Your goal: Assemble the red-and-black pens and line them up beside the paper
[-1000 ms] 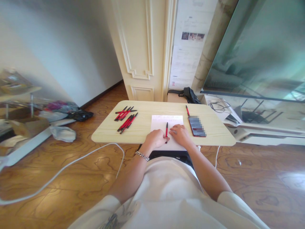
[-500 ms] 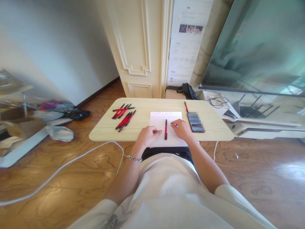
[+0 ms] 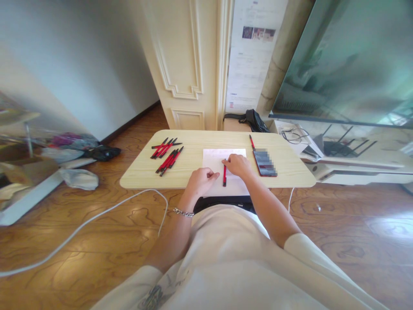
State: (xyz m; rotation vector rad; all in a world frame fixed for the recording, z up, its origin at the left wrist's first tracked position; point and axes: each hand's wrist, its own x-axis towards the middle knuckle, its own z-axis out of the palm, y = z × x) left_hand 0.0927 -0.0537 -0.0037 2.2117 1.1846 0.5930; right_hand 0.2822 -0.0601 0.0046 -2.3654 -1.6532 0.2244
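Brings right hand (image 3: 238, 165) forward, fingers pinching top of slim red-and-black pen (image 3: 224, 175); keeps left hand (image 3: 201, 181) curled closed, empty, steadying white paper sheet (image 3: 213, 157).

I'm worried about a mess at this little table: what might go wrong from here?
The white paper seems to overhang the near edge of the table; a nudge from the left hand might slide it off. The red pen touched by the right hand lies loose on it and might roll away. The phone sits close beside that hand, so a sweep might knock it.
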